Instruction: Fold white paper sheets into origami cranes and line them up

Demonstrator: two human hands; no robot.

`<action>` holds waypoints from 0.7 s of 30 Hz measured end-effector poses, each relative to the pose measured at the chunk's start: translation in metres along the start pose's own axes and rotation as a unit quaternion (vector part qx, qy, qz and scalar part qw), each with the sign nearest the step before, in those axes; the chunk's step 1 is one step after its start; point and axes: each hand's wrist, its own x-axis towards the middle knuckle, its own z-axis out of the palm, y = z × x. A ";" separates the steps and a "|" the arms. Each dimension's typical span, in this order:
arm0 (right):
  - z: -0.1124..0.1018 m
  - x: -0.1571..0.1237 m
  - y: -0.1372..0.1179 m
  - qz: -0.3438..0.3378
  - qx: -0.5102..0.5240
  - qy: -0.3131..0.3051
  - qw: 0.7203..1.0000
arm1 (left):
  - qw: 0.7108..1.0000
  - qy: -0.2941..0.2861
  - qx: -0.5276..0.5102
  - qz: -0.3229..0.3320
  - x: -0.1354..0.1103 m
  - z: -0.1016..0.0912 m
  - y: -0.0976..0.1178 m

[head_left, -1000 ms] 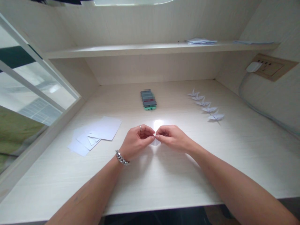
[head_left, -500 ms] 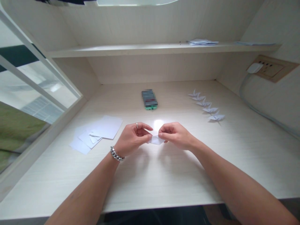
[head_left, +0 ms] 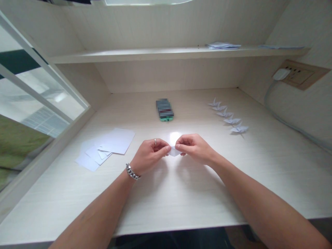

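Note:
Between my two hands is a small folded piece of white paper (head_left: pixel 174 152), held just above the desk. My left hand (head_left: pixel 151 155), with a ring and a chain bracelet, pinches its left edge between thumb and fingers. Thumb and index finger of my right hand (head_left: pixel 194 148) grip the right edge. My fingertips cover both side edges, so only the middle of the paper shows. To the right on the desk, several white folded paper cranes (head_left: pixel 239 129) stand in a slanting row.
Loose white paper sheets (head_left: pixel 118 140) lie overlapping at the left. A blurred dark phone-like object (head_left: pixel 165 110) rests at the back middle. Above runs a shelf (head_left: pixel 129 55) with folded papers (head_left: pixel 223 45). At the right wall, a white plug (head_left: pixel 281 74) with a cable sits in a socket.
My left hand has shifted slightly right and its fingers have closed in on the paper's left edge. Less of the paper shows. My right hand has hardly moved.

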 end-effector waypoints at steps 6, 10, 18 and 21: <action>0.003 -0.003 -0.007 -0.032 -0.076 -0.040 0.996 | 1.000 -0.008 -0.019 0.001 0.000 0.002 -0.001; 0.006 -0.003 -0.008 -0.034 -0.038 0.019 0.999 | 0.996 0.035 -0.082 -0.016 0.000 0.005 0.000; 0.013 0.002 0.000 -0.025 0.070 0.075 0.994 | 0.996 0.080 -0.031 0.006 0.001 0.009 -0.001; 0.014 0.003 0.000 -0.013 0.052 0.056 0.997 | 0.990 0.122 -0.070 -0.010 0.003 0.008 -0.002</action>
